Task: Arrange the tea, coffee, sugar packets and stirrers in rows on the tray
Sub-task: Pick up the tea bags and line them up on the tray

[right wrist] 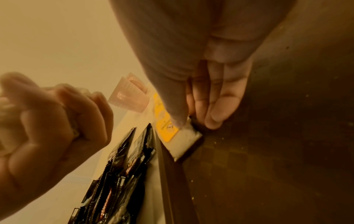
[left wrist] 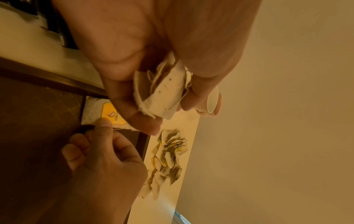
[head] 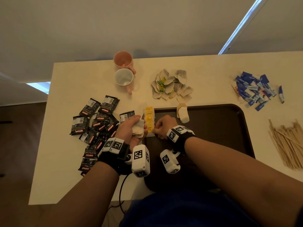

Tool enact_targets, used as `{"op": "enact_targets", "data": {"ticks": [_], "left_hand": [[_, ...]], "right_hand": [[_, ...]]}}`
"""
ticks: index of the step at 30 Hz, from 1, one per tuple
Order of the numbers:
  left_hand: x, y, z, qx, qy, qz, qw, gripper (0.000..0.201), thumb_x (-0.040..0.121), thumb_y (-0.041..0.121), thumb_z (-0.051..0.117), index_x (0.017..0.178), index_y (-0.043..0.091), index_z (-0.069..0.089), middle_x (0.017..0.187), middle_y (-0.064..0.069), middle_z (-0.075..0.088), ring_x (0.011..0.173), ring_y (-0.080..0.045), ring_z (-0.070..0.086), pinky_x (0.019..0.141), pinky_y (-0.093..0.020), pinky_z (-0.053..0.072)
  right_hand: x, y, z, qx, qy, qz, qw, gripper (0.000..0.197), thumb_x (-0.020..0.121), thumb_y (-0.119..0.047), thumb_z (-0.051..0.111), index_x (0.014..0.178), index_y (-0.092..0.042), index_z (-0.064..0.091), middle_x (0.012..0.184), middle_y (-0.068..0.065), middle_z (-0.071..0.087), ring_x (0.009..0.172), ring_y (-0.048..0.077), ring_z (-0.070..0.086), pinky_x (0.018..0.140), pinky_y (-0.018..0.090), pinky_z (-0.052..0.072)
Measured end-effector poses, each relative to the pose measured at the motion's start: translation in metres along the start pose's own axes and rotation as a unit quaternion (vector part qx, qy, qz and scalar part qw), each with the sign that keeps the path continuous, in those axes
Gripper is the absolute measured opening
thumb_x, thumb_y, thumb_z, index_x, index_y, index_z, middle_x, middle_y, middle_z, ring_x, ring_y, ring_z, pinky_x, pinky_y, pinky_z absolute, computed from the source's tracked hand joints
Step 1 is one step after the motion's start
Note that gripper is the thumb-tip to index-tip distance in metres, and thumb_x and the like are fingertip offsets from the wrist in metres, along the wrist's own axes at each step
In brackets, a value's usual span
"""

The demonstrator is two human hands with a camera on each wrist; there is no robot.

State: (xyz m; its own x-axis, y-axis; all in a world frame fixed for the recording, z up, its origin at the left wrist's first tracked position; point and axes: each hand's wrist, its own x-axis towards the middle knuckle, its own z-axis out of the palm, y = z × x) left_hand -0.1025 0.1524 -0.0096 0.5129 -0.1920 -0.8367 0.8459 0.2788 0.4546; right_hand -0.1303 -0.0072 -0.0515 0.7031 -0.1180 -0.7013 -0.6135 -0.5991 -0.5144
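Observation:
A dark brown tray [head: 213,128] lies in front of me. Along its left rim runs a row of tea bags with yellow tags [head: 149,120]. My right hand [head: 162,126] pinches the nearest tea bag [right wrist: 184,136] of that row, thumb on the yellow tag, fingers on the tray side. Just left of the row, my left hand [head: 129,128] holds a bunch of tea bags [left wrist: 164,94] above the table. Black coffee packets [head: 98,126] are scattered to the left of the tray. More loose tea bags [head: 170,86] are heaped beyond it. Blue sugar packets [head: 252,90] and wooden stirrers [head: 287,143] lie to the right.
A pink mug [head: 123,60] and a white mug [head: 123,77] stand at the table's far edge. Two loose tea bags [head: 182,113] sit at the tray's far rim. The table's left edge runs close behind the coffee packets.

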Motion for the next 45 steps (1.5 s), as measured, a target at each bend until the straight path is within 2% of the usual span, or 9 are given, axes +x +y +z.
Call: {"op": "enact_targets", "data": {"ticks": [7, 14, 19, 24, 28, 31, 36, 41, 45], "left_hand": [[-0.001, -0.002, 0.007, -0.012, -0.008, 0.002, 1.000, 0.017, 0.097, 0.020, 0.058, 0.110, 0.009, 0.059, 0.088, -0.013, 0.063, 0.061, -0.019, 0.065, 0.050, -0.030, 0.056], [-0.006, 0.002, 0.012, -0.048, -0.045, -0.011, 0.998, 0.019, 0.100, 0.024, 0.051, 0.093, 0.009, 0.059, 0.076, -0.011, 0.064, 0.061, -0.018, 0.062, 0.052, -0.029, 0.057], [-0.014, -0.002, 0.020, -0.034, -0.103, -0.023, 0.994, 0.023, 0.098, 0.028, 0.052, 0.089, 0.009, 0.061, 0.068, -0.009, 0.063, 0.061, -0.019, 0.061, 0.050, -0.027, 0.053], [-0.021, -0.010, 0.025, -0.015, -0.152, -0.025, 0.988, 0.037, 0.075, 0.035, 0.075, 0.102, 0.011, 0.067, 0.087, -0.009, 0.063, 0.078, -0.017, 0.062, 0.074, -0.031, 0.047], [-0.026, -0.013, 0.027, -0.008, -0.170, -0.026, 0.985, 0.035, 0.075, 0.035, 0.070, 0.099, 0.011, 0.063, 0.078, -0.007, 0.059, 0.062, -0.012, 0.061, 0.059, -0.023, 0.051], [-0.027, -0.016, 0.024, -0.046, -0.160, -0.011, 0.986, 0.049, 0.080, 0.036, 0.069, 0.118, 0.007, 0.060, 0.111, -0.018, 0.060, 0.098, -0.024, 0.062, 0.094, -0.035, 0.049], [-0.030, -0.017, 0.029, -0.038, -0.190, -0.006, 0.981, 0.033, 0.079, 0.038, 0.065, 0.097, 0.011, 0.066, 0.097, -0.011, 0.060, 0.079, -0.018, 0.059, 0.062, -0.026, 0.054], [-0.027, -0.020, 0.023, -0.052, -0.220, 0.031, 0.974, 0.054, 0.082, 0.041, 0.068, 0.127, 0.016, 0.052, 0.112, -0.012, 0.060, 0.079, -0.017, 0.064, 0.060, -0.028, 0.056], [-0.027, -0.020, 0.024, -0.037, -0.237, 0.046, 0.970, 0.053, 0.074, 0.027, 0.074, 0.122, 0.014, 0.054, 0.095, -0.009, 0.063, 0.072, -0.016, 0.062, 0.057, -0.025, 0.055]], "right_hand": [[-0.009, -0.005, -0.007, -0.024, 0.038, -0.046, 0.998, 0.012, 0.084, -0.028, 0.071, 0.088, -0.016, 0.072, 0.081, 0.001, 0.072, 0.074, 0.013, 0.067, 0.076, 0.030, 0.057], [-0.053, -0.014, -0.039, -0.041, 0.081, -0.313, 0.945, 0.035, 0.079, -0.024, 0.076, 0.112, -0.022, 0.065, 0.090, -0.003, 0.065, 0.078, 0.013, 0.061, 0.072, 0.023, 0.051], [-0.071, -0.020, -0.043, -0.126, 0.105, -0.391, 0.906, 0.039, 0.078, -0.033, 0.077, 0.116, -0.024, 0.067, 0.101, -0.001, 0.057, 0.091, 0.012, 0.047, 0.076, 0.021, 0.031], [-0.077, -0.026, -0.041, -0.165, 0.132, -0.393, 0.895, 0.027, 0.082, -0.019, 0.073, 0.109, -0.017, 0.072, 0.102, 0.004, 0.060, 0.093, 0.021, 0.051, 0.077, 0.024, 0.029], [-0.083, -0.022, -0.044, -0.149, 0.145, -0.392, 0.896, 0.022, 0.086, -0.023, 0.070, 0.107, -0.018, 0.074, 0.100, 0.003, 0.061, 0.092, 0.016, 0.050, 0.077, 0.023, 0.030], [-0.087, -0.021, -0.047, -0.110, 0.152, -0.392, 0.901, 0.019, 0.087, -0.024, 0.068, 0.103, -0.016, 0.076, 0.099, 0.003, 0.064, 0.091, 0.016, 0.054, 0.076, 0.024, 0.035], [-0.094, -0.023, -0.052, -0.056, 0.174, -0.366, 0.912, 0.017, 0.088, -0.021, 0.065, 0.099, -0.015, 0.076, 0.092, 0.003, 0.073, 0.082, 0.017, 0.064, 0.074, 0.035, 0.052], [-0.095, -0.026, -0.061, -0.012, 0.189, -0.330, 0.925, 0.015, 0.089, -0.022, 0.064, 0.097, -0.015, 0.075, 0.085, -0.001, 0.073, 0.075, 0.011, 0.065, 0.071, 0.027, 0.054], [-0.091, -0.027, -0.066, 0.022, 0.202, -0.306, 0.930, 0.014, 0.090, -0.019, 0.064, 0.095, -0.013, 0.075, 0.084, -0.004, 0.070, 0.076, 0.009, 0.062, 0.072, 0.023, 0.050]]}}
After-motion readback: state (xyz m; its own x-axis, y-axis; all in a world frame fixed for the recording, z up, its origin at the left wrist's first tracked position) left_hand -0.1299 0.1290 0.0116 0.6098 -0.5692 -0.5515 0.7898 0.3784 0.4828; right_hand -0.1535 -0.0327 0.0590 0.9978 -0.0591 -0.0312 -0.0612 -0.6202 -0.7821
